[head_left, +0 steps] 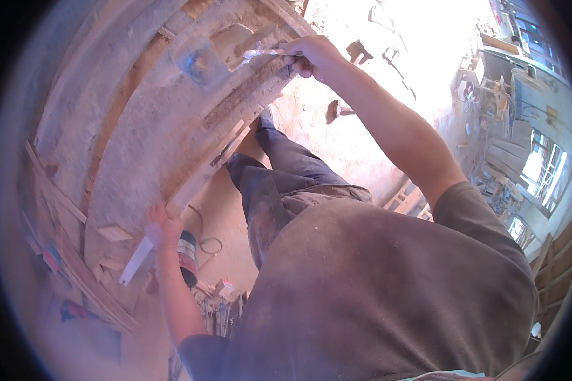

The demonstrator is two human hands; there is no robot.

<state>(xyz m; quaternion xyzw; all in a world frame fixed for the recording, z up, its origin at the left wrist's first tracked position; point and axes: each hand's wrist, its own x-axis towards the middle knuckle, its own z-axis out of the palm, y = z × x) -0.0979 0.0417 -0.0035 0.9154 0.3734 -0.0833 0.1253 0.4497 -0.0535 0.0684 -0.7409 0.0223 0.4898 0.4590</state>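
My right hand [314, 57] is closed around a thin stick [270, 52] at the far side of the workbench. White paste coats the stick's tip, which points left. Left of that tip, on the bench, lies a flat piece with a round, bluish-white lump [199, 65]; I cannot make out what it is. Along the bench's near edge runs a long wooden bar [203, 178] with a dark slot near its far end. My left hand [164, 227] grips this bar toward its near end, and a pale, brightly lit end sticks out below the hand.
The broad wooden workbench [143, 136] fills the left side, with long gaps between its boards. A dark bucket [188, 254] stands beside my left forearm. Long strips of wood [76, 254] lie at the left. Hammer-like tools [334, 112] rest on the sunlit floor; stacked timber [508, 155] stands far right.
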